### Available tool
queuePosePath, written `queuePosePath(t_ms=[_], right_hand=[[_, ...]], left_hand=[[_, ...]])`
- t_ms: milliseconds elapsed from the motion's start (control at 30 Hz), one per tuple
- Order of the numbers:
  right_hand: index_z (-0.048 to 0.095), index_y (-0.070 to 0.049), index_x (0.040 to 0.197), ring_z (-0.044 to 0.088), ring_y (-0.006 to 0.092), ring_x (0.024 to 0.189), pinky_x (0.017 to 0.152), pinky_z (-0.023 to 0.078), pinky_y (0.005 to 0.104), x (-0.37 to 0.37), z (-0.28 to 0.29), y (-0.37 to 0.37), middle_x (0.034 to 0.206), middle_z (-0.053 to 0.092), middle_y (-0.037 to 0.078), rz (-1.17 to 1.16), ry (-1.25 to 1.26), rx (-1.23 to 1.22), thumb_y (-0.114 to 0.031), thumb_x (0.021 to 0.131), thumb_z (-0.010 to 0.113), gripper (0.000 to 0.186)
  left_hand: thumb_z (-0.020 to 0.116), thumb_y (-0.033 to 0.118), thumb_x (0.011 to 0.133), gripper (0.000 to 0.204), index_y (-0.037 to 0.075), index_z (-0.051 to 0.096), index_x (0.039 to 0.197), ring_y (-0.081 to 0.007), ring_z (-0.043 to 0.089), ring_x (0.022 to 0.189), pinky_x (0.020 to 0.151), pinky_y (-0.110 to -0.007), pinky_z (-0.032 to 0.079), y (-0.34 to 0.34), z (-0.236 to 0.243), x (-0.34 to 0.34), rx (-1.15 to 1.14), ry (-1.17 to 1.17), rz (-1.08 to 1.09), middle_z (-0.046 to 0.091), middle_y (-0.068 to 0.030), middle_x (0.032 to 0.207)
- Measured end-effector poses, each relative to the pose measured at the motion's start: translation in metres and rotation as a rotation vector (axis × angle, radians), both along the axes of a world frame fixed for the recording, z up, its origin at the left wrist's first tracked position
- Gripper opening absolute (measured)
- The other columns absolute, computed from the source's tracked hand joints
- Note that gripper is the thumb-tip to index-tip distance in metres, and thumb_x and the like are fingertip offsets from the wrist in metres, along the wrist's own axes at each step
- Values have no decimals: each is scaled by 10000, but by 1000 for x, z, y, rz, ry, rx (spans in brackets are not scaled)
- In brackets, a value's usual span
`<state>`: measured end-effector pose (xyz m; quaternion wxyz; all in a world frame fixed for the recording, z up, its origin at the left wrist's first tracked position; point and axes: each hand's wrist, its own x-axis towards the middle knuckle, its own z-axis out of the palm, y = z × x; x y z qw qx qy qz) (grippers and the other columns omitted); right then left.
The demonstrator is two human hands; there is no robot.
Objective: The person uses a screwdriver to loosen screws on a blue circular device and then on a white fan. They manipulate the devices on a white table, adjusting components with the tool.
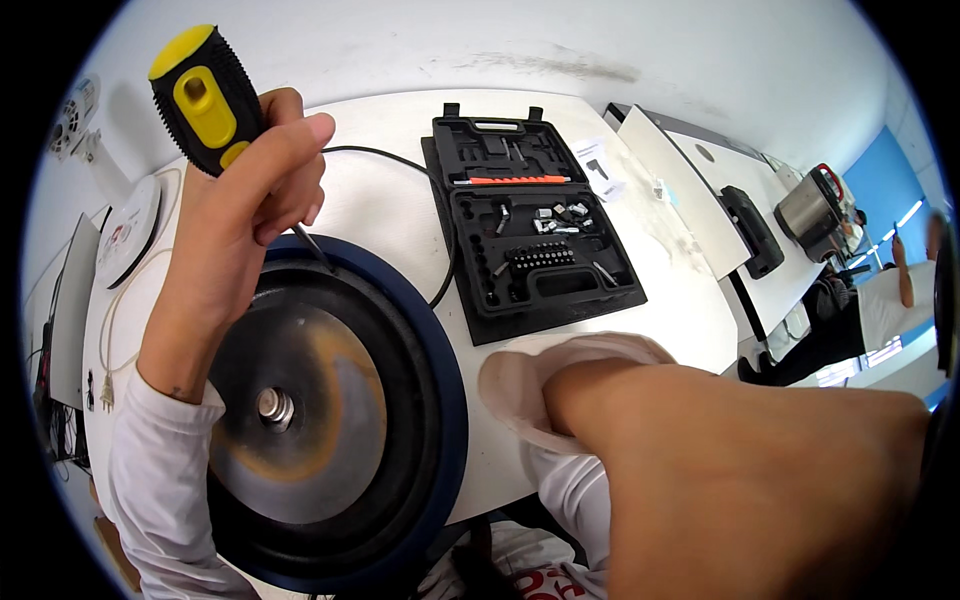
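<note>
My left hand grips a yellow-and-black screwdriver, handle uppermost, its metal shaft angled down to the dark rim of a round appliance. This appliance has a blue outer ring and a discoloured metal plate with a central fitting. A large, blurred shape of skin, apparently my right hand, fills the lower right close to the camera; its fingers cannot be made out. Beside the appliance lies an open black tool case with bits, small metal parts and an orange strip.
A dark cable runs behind the appliance. A white disc-shaped device stands at left. An adjoining table holds a black case and a steel pot. A co-worker in white top and dark trousers is at far right.
</note>
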<state>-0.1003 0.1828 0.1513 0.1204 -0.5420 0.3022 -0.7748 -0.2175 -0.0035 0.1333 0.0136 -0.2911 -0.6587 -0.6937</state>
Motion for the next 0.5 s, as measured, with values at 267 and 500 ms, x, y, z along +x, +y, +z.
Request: queuePosePath(t_ms=[267, 500], right_hand=[[393, -95, 639, 419, 138, 511, 681, 423, 369, 1, 2, -2, 559, 422, 12, -1, -5, 19, -159, 815, 472, 203], [392, -95, 624, 418, 136, 501, 675, 425, 371, -2, 0, -2, 552, 426, 12, 12, -7, 7, -147, 812, 469, 210]], left_hand=[[595, 251, 801, 345, 155, 321, 614, -33, 239, 405, 467, -205, 300, 0, 3, 2, 32, -13, -30, 260, 67, 450], [599, 218, 784, 351, 150, 321, 582, -37, 246, 403, 472, -212, 301, 0, 5, 1, 50, -41, -15, 271, 68, 457]])
